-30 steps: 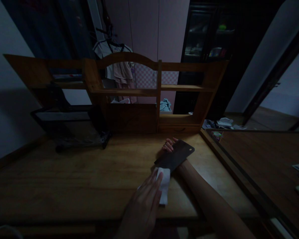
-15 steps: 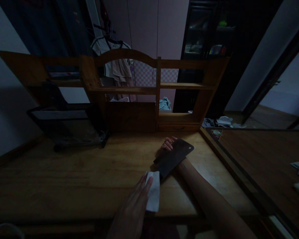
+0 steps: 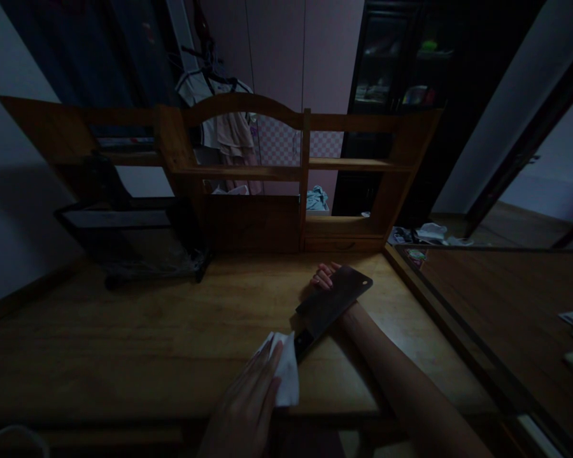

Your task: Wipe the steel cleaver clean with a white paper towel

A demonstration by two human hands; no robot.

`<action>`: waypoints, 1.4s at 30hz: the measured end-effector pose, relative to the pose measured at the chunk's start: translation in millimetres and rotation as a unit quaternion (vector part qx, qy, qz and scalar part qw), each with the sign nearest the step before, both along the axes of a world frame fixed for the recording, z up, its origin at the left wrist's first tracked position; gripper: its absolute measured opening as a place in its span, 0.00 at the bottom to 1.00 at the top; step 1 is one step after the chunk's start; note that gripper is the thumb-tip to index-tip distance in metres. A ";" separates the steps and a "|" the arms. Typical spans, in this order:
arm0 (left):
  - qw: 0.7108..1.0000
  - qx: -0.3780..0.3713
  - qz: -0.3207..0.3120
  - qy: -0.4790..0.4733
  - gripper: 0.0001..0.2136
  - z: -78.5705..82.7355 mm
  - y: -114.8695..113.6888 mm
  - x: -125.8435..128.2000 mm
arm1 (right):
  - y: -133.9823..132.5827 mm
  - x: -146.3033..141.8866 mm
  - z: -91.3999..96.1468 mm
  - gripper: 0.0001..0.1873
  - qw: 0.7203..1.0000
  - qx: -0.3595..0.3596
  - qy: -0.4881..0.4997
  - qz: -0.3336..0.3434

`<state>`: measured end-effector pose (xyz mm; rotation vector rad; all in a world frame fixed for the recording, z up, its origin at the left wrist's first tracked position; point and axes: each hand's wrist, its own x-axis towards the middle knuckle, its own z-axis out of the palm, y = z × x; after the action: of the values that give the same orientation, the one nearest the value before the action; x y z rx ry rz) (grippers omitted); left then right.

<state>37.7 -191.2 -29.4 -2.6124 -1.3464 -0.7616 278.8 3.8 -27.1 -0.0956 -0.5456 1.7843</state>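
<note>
A dark cleaver [image 3: 334, 299] with a hole in its blade corner lies slantwise over my right hand [image 3: 323, 278]. That hand supports the blade from beneath, its fingers curled up at the far edge, and its palm is hidden. Toward me points the black handle [image 3: 304, 342]. My left hand [image 3: 251, 394] holds a folded white tissue [image 3: 288, 376] by the handle's near end, fingers pressed together on it. Whether the tissue wraps round the handle's end is hidden.
The wooden desk [image 3: 162, 343] carries a hutch of shelves [image 3: 248, 172] along its back. At the left stands a black-framed, plastic-wrapped object [image 3: 134, 242]. A brown surface [image 3: 501, 292] lies beyond the desk's right edge. The room is dim.
My left hand and the tissue have slid down and left along the handle, so more of the black handle shows. The right hand and the blade stay almost where they were.
</note>
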 end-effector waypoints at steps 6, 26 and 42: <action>0.999 -0.036 0.020 -0.019 0.27 8.2 11.2 25.4 | 6.2 0.6 -5.0 0.15 1.000 -0.005 -0.007 -0.001; 0.998 -0.034 -0.053 -0.029 0.36 13.9 12.4 29.5 | -0.5 -0.2 2.7 0.13 1.000 -0.015 -0.017 -0.005; 0.990 0.126 -0.058 -0.005 0.28 -8.4 -7.8 -5.7 | 1.8 -2.1 0.4 0.14 0.999 -0.011 -0.025 -0.025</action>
<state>32.0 -199.0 -37.8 -2.5052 -1.0314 -0.8963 276.7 5.6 -26.7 -0.1677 -0.5540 1.7426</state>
